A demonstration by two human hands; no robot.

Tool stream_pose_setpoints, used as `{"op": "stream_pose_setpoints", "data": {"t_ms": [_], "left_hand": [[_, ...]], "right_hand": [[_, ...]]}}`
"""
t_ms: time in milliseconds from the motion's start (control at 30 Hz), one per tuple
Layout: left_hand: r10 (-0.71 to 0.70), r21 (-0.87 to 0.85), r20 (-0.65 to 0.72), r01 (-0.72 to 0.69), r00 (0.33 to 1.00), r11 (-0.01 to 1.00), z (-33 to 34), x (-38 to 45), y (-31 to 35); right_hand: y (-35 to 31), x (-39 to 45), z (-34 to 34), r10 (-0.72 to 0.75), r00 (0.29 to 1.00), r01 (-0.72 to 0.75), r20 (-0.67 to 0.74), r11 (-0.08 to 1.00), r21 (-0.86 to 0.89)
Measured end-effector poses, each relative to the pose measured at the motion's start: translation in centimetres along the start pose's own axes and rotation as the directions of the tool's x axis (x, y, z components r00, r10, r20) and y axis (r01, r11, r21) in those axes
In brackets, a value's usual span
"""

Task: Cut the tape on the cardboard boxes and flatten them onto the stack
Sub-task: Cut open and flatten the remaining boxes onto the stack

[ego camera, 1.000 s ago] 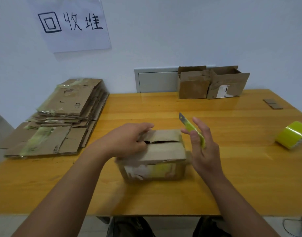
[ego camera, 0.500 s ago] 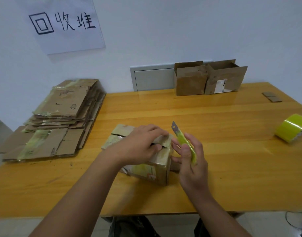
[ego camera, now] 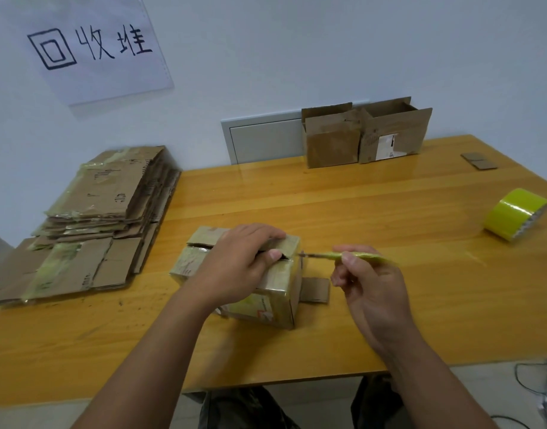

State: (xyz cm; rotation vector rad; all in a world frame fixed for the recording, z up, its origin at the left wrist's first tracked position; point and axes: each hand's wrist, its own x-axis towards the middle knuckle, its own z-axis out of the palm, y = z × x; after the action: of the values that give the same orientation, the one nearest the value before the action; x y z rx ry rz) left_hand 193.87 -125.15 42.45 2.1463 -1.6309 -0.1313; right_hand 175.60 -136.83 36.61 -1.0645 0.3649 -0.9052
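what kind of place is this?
Probably a plain workroom set up as a cardboard recycling station: a stack of flattened boxes under a handwritten wall sign, open boxes waiting by the wall, and a yellow-green tape roll on the wooden table.

Both our forearms come in from the near edge, bare, angling toward the middle. Our left hand [ego camera: 238,267] sits palm down on top of the box [ego camera: 278,283], fingers curled over its far flap and the thumb tucked at the seam, so it's gripping there. Our right hand [ego camera: 371,286] is just to the right of it, fingers curled in, pinching the yellow-green cutter [ego camera: 349,256] between thumb and fingertips, wrist bent slightly, blade end pointing left.
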Motion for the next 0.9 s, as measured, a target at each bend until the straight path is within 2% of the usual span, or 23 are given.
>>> {"op": "stream_pose_setpoints", "data": {"t_ms": [133, 300, 567, 733, 900], "left_hand": [[0.001, 0.01, -0.01, -0.001, 1.0, 1.0, 0.0, -0.1, 0.0], [0.002, -0.022, -0.009, -0.002, 1.0, 1.0, 0.0, -0.2, -0.1], [-0.007, -0.069, -0.025, 0.005, 1.0, 0.998, 0.1, 0.0, -0.3], [-0.003, -0.06, -0.034, 0.001, 0.999, 0.998, 0.2, 0.0, -0.3], [0.01, -0.017, -0.056, -0.011, 0.998, 1.0, 0.4, 0.0, -0.5]], "right_hand": [[0.6, -0.2, 0.7, 0.098, 0.995, -0.097, -0.001, 0.985, 0.142], [1.3, -0.2, 1.4, 0.076, 0.997, -0.077, 0.012, 0.991, 0.108], [2.0, -0.4, 1.8, 0.054, 0.997, -0.05, -0.056, 0.996, 0.074], [1.9, -0.5, 1.8, 0.081, 0.996, -0.075, -0.039, 0.99, 0.117], [2.0, 0.4, 2.1, 0.102, 0.992, -0.086, -0.08, 0.98, 0.181]]}}
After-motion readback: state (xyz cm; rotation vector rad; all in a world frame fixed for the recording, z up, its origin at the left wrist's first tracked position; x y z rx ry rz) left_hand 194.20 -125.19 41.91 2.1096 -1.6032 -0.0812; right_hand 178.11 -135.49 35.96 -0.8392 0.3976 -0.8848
